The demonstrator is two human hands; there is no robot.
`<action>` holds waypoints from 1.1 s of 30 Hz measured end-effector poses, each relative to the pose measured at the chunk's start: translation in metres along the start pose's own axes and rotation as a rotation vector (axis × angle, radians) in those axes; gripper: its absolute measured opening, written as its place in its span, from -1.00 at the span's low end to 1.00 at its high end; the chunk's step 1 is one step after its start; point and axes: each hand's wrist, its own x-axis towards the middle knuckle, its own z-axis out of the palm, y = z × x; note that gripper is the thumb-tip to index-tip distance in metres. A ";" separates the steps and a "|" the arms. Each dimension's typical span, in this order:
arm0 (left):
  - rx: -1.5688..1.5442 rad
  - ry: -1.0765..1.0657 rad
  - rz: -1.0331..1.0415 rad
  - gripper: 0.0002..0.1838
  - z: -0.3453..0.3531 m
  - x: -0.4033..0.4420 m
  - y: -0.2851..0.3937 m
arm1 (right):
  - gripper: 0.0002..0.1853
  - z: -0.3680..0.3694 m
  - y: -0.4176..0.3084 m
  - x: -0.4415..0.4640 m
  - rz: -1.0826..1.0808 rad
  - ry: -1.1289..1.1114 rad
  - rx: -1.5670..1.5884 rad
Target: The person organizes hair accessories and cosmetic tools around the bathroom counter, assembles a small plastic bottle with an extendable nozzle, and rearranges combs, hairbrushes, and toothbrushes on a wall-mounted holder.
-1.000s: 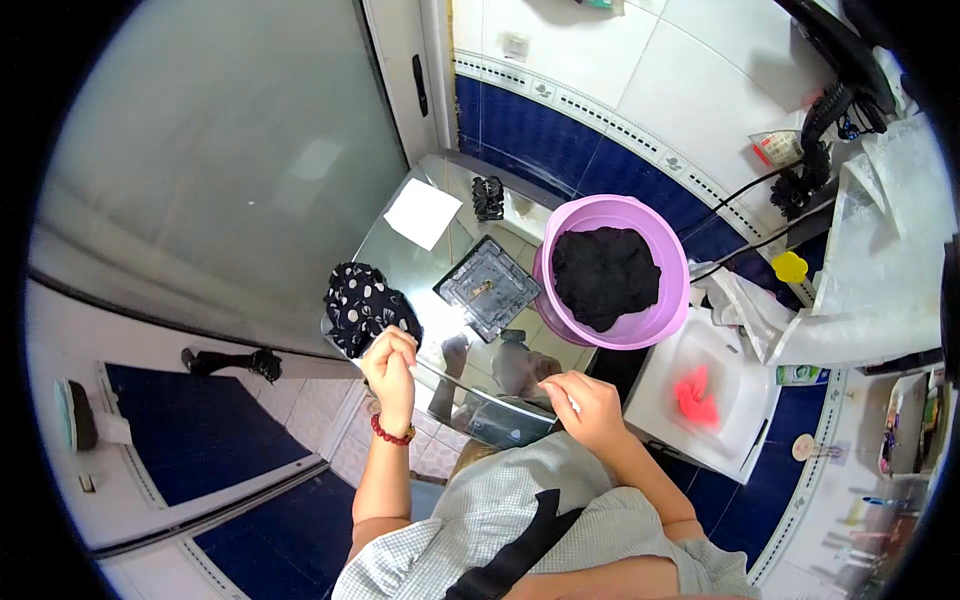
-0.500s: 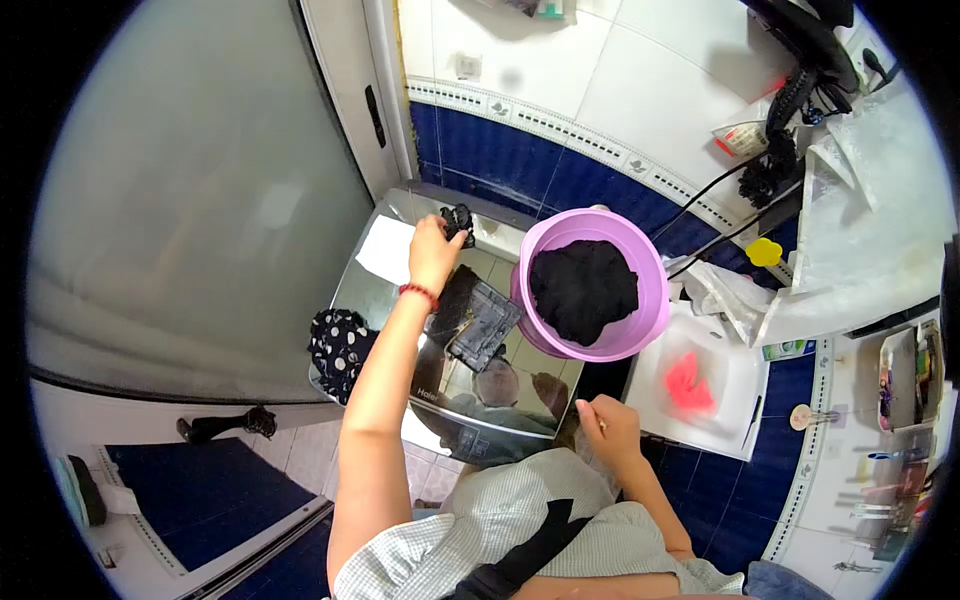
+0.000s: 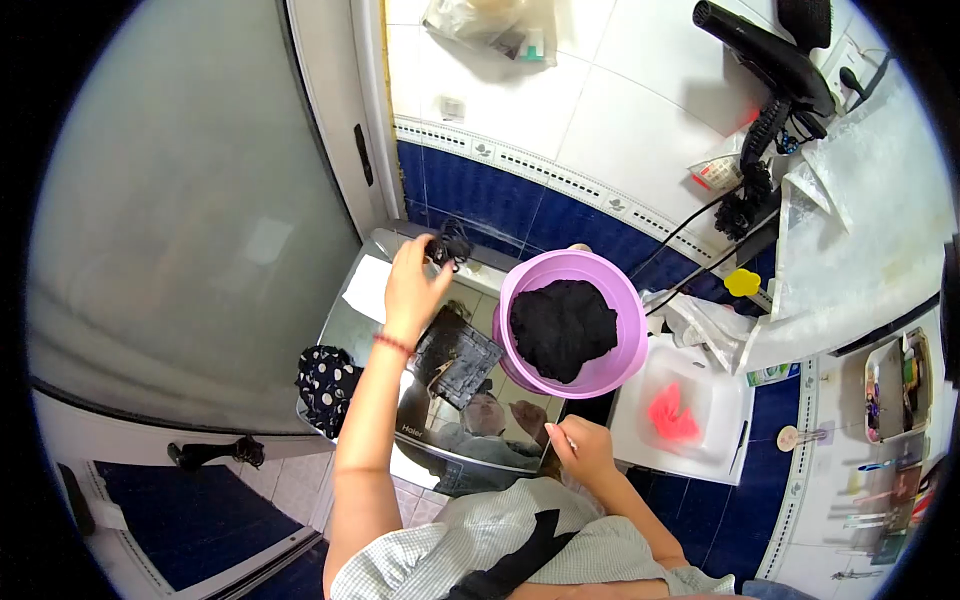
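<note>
My left hand [image 3: 412, 290], with a red beaded bracelet at the wrist, reaches over the back of a glossy Haier machine lid [image 3: 340, 335]. Its thumb and fingers are around a blurred bundle of black cord-like strands [image 3: 451, 245]. My right hand [image 3: 583, 450] is closed at the machine's front right corner; a small pale spot shows by the thumb, too little to name. A purple basin [image 3: 632, 345] holding black cloth [image 3: 565, 330] stands on the lid's right side. Between basin and left arm lies a dark rectangular plastic piece [image 3: 465, 365].
White paper [image 3: 367, 287] and polka-dot cloth [image 3: 327, 390] lie at the lid's left. To the right is a white sink [image 3: 622, 425] with a pink thing [image 3: 672, 412] in it. A hair dryer [image 3: 765, 60] hangs on the wall; a frosted door [image 3: 200, 220] stands left.
The view has tilted upward, so things sit lower in it. My left hand's fingers have spread more around the black strands, which have shifted toward the wall. My right hand stays closed.
</note>
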 end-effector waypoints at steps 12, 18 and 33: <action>-1.169 0.054 -0.701 -0.57 -0.106 -0.211 0.083 | -0.24 0.033 -0.065 0.058 0.072 -0.377 0.830; -1.317 0.275 -0.799 -0.55 -0.123 -0.243 0.111 | -0.38 0.083 -0.084 0.047 0.027 -0.662 1.027; -0.969 0.967 -0.560 -0.21 -0.169 -0.306 0.055 | -0.42 0.174 -0.179 0.035 -0.389 -0.763 0.788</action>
